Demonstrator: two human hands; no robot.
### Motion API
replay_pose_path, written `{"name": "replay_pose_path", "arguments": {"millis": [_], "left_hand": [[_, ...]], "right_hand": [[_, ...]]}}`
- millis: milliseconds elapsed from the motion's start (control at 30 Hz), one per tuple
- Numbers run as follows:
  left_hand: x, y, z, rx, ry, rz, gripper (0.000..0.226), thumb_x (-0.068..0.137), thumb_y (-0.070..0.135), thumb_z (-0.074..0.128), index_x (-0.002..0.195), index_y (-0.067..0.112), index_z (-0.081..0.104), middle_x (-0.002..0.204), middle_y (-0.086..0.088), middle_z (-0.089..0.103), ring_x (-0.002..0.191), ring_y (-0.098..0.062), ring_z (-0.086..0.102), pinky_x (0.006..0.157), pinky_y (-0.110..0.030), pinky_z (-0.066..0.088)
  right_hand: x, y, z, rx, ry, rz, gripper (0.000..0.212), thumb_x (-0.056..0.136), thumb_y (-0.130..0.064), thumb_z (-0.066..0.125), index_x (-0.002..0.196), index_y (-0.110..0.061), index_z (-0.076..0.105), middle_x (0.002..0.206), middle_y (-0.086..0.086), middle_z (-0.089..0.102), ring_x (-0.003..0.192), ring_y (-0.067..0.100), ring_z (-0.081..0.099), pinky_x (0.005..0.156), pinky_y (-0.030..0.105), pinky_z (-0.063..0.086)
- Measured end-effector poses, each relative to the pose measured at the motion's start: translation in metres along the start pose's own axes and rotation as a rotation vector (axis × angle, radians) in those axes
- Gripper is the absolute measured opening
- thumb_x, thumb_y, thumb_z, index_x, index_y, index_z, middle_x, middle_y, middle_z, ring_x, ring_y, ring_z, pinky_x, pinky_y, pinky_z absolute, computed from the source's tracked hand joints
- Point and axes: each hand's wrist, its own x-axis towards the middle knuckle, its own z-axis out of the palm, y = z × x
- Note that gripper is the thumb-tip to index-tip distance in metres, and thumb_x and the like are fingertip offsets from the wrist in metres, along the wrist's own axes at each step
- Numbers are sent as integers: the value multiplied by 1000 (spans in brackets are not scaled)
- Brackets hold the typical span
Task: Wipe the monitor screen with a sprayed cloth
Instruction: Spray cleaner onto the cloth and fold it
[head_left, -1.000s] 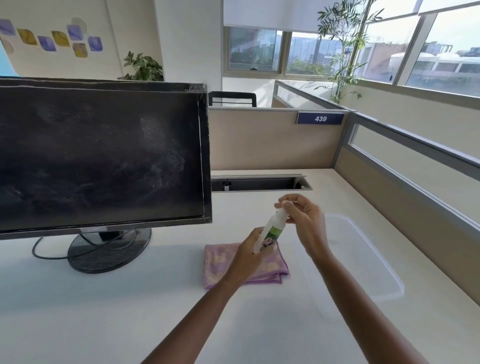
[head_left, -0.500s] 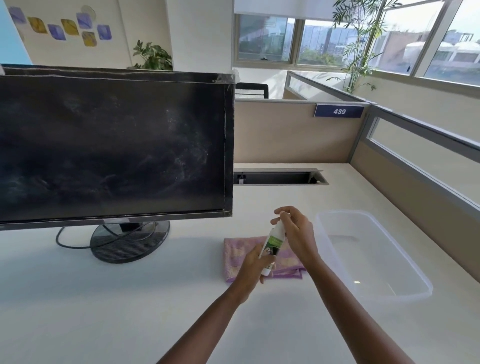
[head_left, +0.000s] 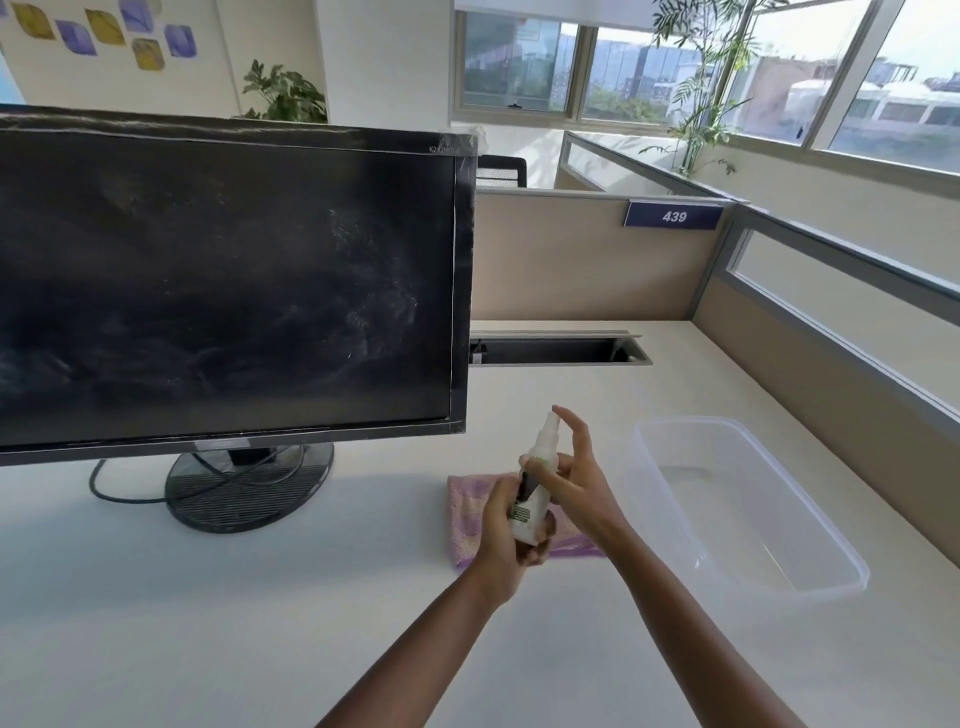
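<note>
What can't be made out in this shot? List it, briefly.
Head view only:
- Monitor: its left part is cut off by the frame edge.
- Pink cloth: its middle is hidden behind the left hand, the right hand and the spray bottle.
- Bottle label: the print is too small to read and lies partly under the left hand's fingers.
- Nozzle direction: too small to tell.

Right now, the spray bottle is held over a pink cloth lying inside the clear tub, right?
No: the head view shows the pink cloth on the desk beside the clear tub, not inside it. The spray bottle is held over it.
</note>
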Motion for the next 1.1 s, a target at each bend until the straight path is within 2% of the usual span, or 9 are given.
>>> {"name": "replay_pose_path", "arguments": {"millis": [100,233,300,400,500,600,700,867,1100], "left_hand": [[3,-3,-5,61,58,-24,52,95,44,25,71,13,59,40,1,52,27,-7,38,31,-12,20],[2,-7,-10,336,92,-93,62,96,48,14,64,15,56,40,3,57,29,-5,41,31,-13,24],[4,-3,-14,604,122,-125,59,97,44,16,67,13,57,50,-2,62,33,-8,45,35,-17,30],[5,6,-31,955,295,-24,43,94,27,32,75,6,64,73,-10,69,62,-23,65,61,-28,51],[5,15,-53,1074,521,58,28,89,25,43,89,8,65,95,-13,69,89,-30,64,73,-29,47],[9,21,-66,1137,582,3,23,89,24,47,105,11,58,115,-13,59,100,-31,59,72,-28,39],[14,21,-70,1148,528,-59,23,89,17,47,111,12,54,119,-14,58,104,-31,57,74,-28,42],[18,18,-70,1100,483,-56,24,87,8,46,107,12,59,117,-11,62,104,-30,58,75,-29,45],[19,20,-74,1032,488,-95,27,86,4,45,111,10,53,116,-15,61,101,-34,59,82,-37,51]], "right_hand": [[0,3,5,-122,-44,15,84,83,-28,67,141,-37,7,100,11,64,80,24,69,74,35,59],[-2,10,19,-174,26,3,79,85,-23,65,141,-35,10,106,-1,47,69,6,59,50,6,48],[-4,16,26,-187,121,-27,75,85,-14,63,139,-33,15,98,-4,44,64,3,53,46,3,42],[-7,30,28,-140,210,-52,75,82,-3,60,133,-40,18,93,-17,42,60,7,53,48,7,46],[-5,42,24,-149,167,75,74,82,-3,60,135,-38,22,98,-2,45,51,13,56,43,16,49],[-4,50,25,-323,20,140,74,82,-5,58,140,-35,23,86,7,57,46,12,50,44,21,46],[-4,53,30,-422,-74,119,70,81,-3,54,138,-34,29,93,20,64,53,18,50,51,29,43],[-5,50,39,-587,-96,18,67,78,-1,52,133,-33,31,60,0,49,45,10,39,44,22,30],[-6,49,44,-643,-96,-42,64,80,-3,52,134,-28,31,91,15,64,61,25,54,52,29,39]]}}
